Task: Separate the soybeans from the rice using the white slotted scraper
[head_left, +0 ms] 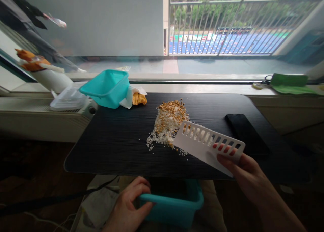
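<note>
My right hand (244, 164) grips the right end of a flat white plastic scraper (196, 143) with a row of slots along its upper edge. The scraper slants over the table, its left end against a pile of white rice (164, 125) mixed with yellow beans (173, 108). Loose grains lie scattered around the pile's near side. Below the table's front edge, my left hand (134, 200) pinches the left rim of a teal plastic bin (174, 205), thumb outside and fingers over the edge. The bin's inside is dark, so its contents cannot be made out.
On the black table (113, 151), a second teal bin (111, 87) stands back left beside a crumpled yellow cloth (139, 98). A black phone (245, 132) lies at the right. A clear lid (69, 98) and a green cloth (291, 83) rest along the window sill.
</note>
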The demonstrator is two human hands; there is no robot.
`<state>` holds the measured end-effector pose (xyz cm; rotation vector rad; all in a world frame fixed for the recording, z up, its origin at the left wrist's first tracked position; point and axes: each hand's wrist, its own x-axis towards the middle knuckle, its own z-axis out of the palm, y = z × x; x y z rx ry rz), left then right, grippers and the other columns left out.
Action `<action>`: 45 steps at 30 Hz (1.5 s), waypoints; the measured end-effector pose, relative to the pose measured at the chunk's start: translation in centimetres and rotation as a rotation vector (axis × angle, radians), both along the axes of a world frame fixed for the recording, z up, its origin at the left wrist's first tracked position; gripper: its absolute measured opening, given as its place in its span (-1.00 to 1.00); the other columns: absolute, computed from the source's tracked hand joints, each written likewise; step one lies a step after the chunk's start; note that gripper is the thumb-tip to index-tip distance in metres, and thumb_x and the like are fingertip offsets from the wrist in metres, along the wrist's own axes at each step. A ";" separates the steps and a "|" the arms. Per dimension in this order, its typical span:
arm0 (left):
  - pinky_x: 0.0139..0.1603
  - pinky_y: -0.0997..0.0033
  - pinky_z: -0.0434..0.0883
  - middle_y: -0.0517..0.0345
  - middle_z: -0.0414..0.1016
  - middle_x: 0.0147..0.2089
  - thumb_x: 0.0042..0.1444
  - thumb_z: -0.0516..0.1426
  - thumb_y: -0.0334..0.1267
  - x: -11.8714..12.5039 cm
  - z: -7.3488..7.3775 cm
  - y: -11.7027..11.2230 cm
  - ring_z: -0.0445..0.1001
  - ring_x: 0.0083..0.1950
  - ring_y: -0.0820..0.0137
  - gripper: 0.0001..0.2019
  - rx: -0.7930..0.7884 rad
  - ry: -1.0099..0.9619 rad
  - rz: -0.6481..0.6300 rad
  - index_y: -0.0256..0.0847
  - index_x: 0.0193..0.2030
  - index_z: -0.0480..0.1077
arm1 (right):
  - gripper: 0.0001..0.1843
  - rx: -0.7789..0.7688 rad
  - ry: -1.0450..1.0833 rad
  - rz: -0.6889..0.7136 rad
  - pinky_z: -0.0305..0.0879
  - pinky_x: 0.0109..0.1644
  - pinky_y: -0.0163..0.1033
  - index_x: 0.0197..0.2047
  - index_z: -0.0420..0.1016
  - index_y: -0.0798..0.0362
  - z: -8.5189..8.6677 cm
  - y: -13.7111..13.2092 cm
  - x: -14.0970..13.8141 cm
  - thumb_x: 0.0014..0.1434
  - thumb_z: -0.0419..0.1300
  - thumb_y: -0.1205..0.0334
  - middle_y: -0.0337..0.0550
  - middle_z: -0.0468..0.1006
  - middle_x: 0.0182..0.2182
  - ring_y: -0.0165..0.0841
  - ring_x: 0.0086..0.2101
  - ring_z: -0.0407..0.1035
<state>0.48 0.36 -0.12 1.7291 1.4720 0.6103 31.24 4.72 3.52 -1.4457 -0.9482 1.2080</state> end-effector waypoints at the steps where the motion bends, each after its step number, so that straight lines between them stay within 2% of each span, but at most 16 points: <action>1: -0.23 0.54 0.46 0.19 0.52 -0.32 -0.04 0.18 -0.46 0.0 0.0 0.0 0.57 -0.25 0.34 -0.87 -0.001 0.000 -0.003 -0.15 -0.50 0.46 | -0.62 -0.014 0.007 -0.008 0.36 0.16 0.01 -0.16 0.70 -0.10 0.1 -0.2 -0.1 -0.05 0.44 -0.06 -0.14 0.69 -0.11 0.00 -0.01 0.50; 6: -0.23 0.56 0.45 0.19 0.51 -0.32 -0.04 0.18 -0.46 0.0 0.0 0.0 0.56 -0.26 0.35 -0.87 0.000 -0.006 -0.005 -0.15 -0.51 0.45 | -0.63 -0.086 0.034 -0.059 0.31 0.20 0.04 -0.22 0.71 -0.15 0.6 -1.1 0.1 -0.13 0.47 -0.07 -0.18 0.71 -0.14 0.02 0.01 0.49; 11: -0.24 0.57 0.44 0.20 0.50 -0.32 -0.04 0.18 -0.48 0.1 0.1 0.0 0.56 -0.26 0.36 -0.86 0.005 -0.022 -0.003 -0.16 -0.50 0.44 | -0.62 -0.121 -0.042 -0.113 0.31 0.19 0.01 -0.24 0.72 -0.22 0.9 -2.0 1.3 -0.17 0.46 -0.14 -0.23 0.71 -0.14 0.04 0.03 0.48; 14: -0.24 0.57 0.43 0.19 0.50 -0.32 -0.04 0.18 -0.48 0.1 0.0 -0.1 0.55 -0.25 0.36 -0.86 0.004 -0.028 0.004 -0.17 -0.51 0.44 | -0.62 -0.135 -0.075 -0.104 0.32 0.19 0.00 -0.26 0.72 -0.25 0.9 -2.7 1.6 -0.18 0.45 -0.16 -0.25 0.71 -0.16 0.03 0.01 0.49; 22: -0.23 0.55 0.41 0.18 0.48 -0.29 0.00 0.19 -0.45 -0.1 -0.4 -0.1 0.53 -0.22 0.34 -0.88 -0.017 -0.045 -0.008 -0.17 -0.49 0.42 | -0.62 -0.149 -0.050 -0.050 0.28 0.21 0.03 -0.29 0.73 -0.18 0.8 -2.9 1.6 -0.19 0.47 -0.14 -0.16 0.71 -0.15 0.06 0.03 0.46; 27: -0.21 0.54 0.40 0.18 0.47 -0.29 0.01 0.19 -0.46 -0.1 -0.3 -0.2 0.52 -0.22 0.35 -0.87 -0.026 -0.051 -0.005 -0.18 -0.49 0.42 | -0.66 -0.140 -0.019 0.057 0.36 0.14 -0.05 -0.24 0.72 -0.16 0.7 -2.8 0.8 -0.09 0.44 -0.09 -0.14 0.71 -0.15 -0.02 -0.01 0.50; 31: -0.22 0.54 0.39 0.19 0.47 -0.30 0.01 0.19 -0.46 0.0 -0.2 -0.2 0.52 -0.23 0.35 -0.87 -0.044 -0.068 -0.005 -0.18 -0.50 0.41 | -0.71 -0.133 0.012 0.233 0.45 0.01 -0.17 -0.22 0.72 -0.13 0.3 -2.9 0.0 0.01 0.39 -0.07 -0.13 0.71 -0.17 -0.11 -0.10 0.55; 34: -0.22 0.54 0.39 0.19 0.46 -0.31 0.00 0.18 -0.46 0.1 -0.1 0.0 0.52 -0.24 0.36 -0.87 -0.060 -0.086 -0.001 -0.18 -0.50 0.41 | -0.72 -0.106 0.029 0.282 0.46 -0.01 -0.17 -0.20 0.71 -0.10 -0.2 -2.4 -0.5 0.06 0.37 -0.04 -0.11 0.71 -0.17 -0.13 -0.13 0.55; 36: -0.23 0.55 0.39 0.20 0.46 -0.31 -0.04 0.18 -0.48 0.1 -0.1 0.0 0.52 -0.25 0.36 -0.87 -0.069 -0.085 0.016 -0.18 -0.50 0.42 | -0.74 -0.047 0.033 0.272 0.42 0.05 -0.14 -0.19 0.71 -0.10 -0.5 -1.7 -0.9 0.09 0.36 -0.01 -0.13 0.70 -0.15 -0.14 -0.08 0.53; 38: -0.25 0.55 0.39 0.20 0.47 -0.31 -0.07 0.17 -0.49 0.1 -0.1 0.0 0.52 -0.25 0.35 -0.87 -0.074 -0.080 0.032 -0.18 -0.50 0.43 | -0.75 -0.009 0.033 0.326 0.39 0.10 -0.13 -0.16 0.70 -0.10 -0.7 -1.1 -1.3 0.12 0.34 0.01 -0.13 0.69 -0.12 -0.14 -0.04 0.51; 41: -0.26 0.55 0.39 0.20 0.47 -0.32 -0.08 0.16 -0.50 0.1 -0.1 0.0 0.52 -0.26 0.35 -0.87 -0.072 -0.083 0.033 -0.18 -0.50 0.43 | -0.74 -0.059 0.059 0.417 0.43 0.06 -0.10 -0.15 0.70 -0.09 -0.7 -1.0 -1.5 0.13 0.33 0.02 -0.11 0.70 -0.14 -0.12 -0.08 0.54; 43: -0.26 0.55 0.38 0.21 0.46 -0.34 -0.07 0.16 -0.50 0.1 -0.1 -0.1 0.51 -0.27 0.37 -0.86 -0.062 -0.086 0.024 -0.18 -0.50 0.42 | -0.74 -0.091 0.079 0.340 0.44 0.06 -0.09 -0.19 0.71 -0.09 -0.5 -1.2 -1.1 0.08 0.36 0.01 -0.12 0.71 -0.17 -0.10 -0.09 0.55; 45: -0.25 0.56 0.39 0.21 0.46 -0.33 -0.04 0.16 -0.49 0.1 -0.1 -0.1 0.51 -0.27 0.37 -0.87 -0.056 -0.079 0.015 -0.18 -0.50 0.42 | -0.73 -0.076 0.061 0.183 0.40 0.11 -0.08 -0.22 0.72 -0.12 -0.3 -1.3 -0.4 0.01 0.41 -0.02 -0.15 0.71 -0.17 -0.09 -0.06 0.54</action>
